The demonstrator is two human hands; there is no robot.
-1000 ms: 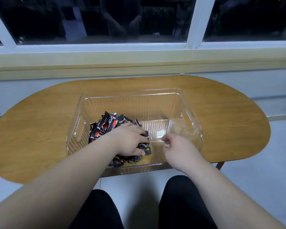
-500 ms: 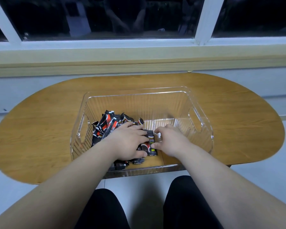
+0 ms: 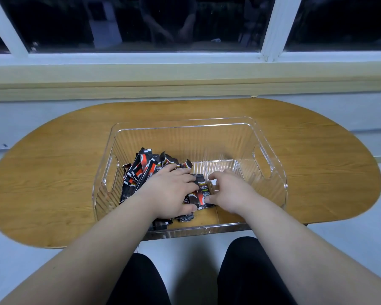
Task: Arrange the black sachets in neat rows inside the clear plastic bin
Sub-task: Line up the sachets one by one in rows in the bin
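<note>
A clear plastic bin (image 3: 271,172) with side handle cut-outs stands on the oval wooden table (image 3: 53,183). A loose heap of black and red sachets (image 3: 141,170) fills its left half. My left hand (image 3: 174,192) lies palm down over the heap, fingers curled round a bunch of sachets. One sachet (image 3: 201,194) stands at the right edge of that bunch. My right hand (image 3: 227,192) presses against this sachet from the right, thumb and curled fingers at its side. The bin's right half holds no sachets.
The table's back edge runs along a wall under a pale window sill (image 3: 185,73). The bin's near wall overhangs the table's front edge above my knees (image 3: 141,280). Bare tabletop lies left and right of the bin.
My right hand has moved left from the bin's near right part up against the sachets held by my left hand. The camera view has shifted closer and slightly down.
</note>
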